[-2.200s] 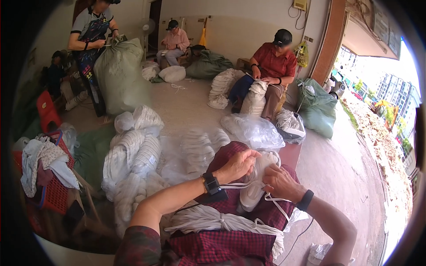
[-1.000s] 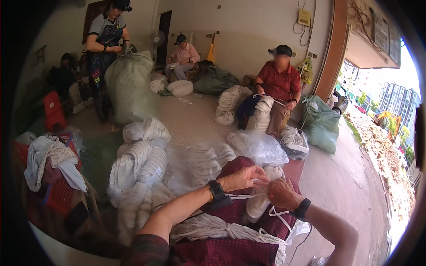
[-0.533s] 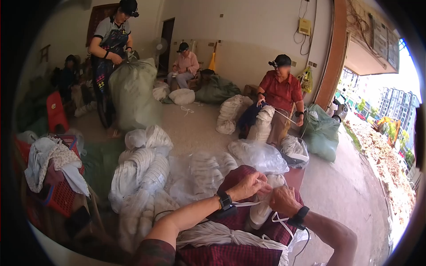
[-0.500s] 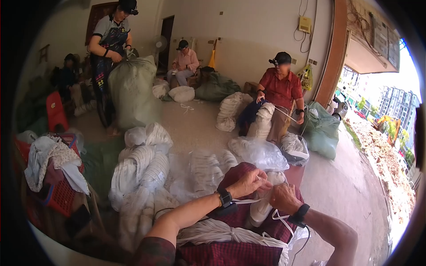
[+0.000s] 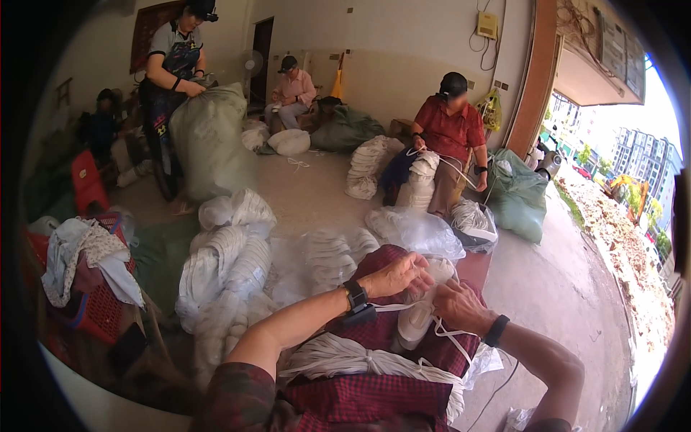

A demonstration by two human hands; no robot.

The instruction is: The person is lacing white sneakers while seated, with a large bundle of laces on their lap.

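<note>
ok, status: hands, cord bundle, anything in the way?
Left hand and right hand both gripping the white cord bundle on the lap. Loose cord hank lies across the knees beneath. Nothing blocking the hands.

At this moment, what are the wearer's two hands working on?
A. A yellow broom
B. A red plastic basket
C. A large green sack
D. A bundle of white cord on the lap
D: the left hand and right hand both grip the bundle of white cord resting on the lap, with loose cord ends trailing below it; the red plastic basket sits apart on the left, touched by neither hand.
</note>
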